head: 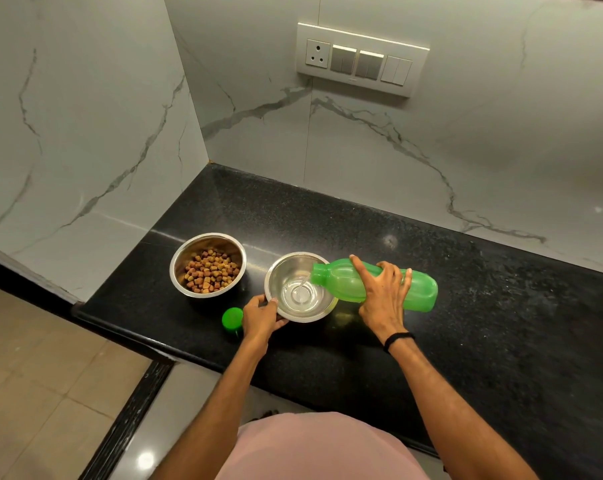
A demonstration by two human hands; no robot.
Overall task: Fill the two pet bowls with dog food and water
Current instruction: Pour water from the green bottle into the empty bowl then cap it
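Your right hand [383,292] is wrapped over the middle of the green bottle [421,289], fingers curled across its top and thumb on the near side, holding it tipped almost flat above the countertop [501,323]. The bottle is translucent bright green plastic with a narrow ribbed neck and a wider, rounded body. Its base points away to the right of your grip, and its open mouth reaches left of your grip, over the right rim of the steel bowl [295,256]. A thin stream of water [300,294] falls from the mouth into a shallow clear pool at the bottom of that bowl, which is shiny, round and plain inside. Your left hand [260,315] grips the near left rim of the same bowl, thumb over the edge and fingers curled under and around the outside. Beyond and to the left of that hand, just beside the first bowl but apart from it, stands the second steel bowl [189,251], holding a low heap of dog food [210,271] in brown, tan and greenish chunks. Immediately left of your left hand, the green cap [232,318] sits on the countertop, close to your wrist. A black band [398,339] circles your right wrist. Far beyond both hands, a switch panel [362,58] is mounted on the marble wall [501,133].
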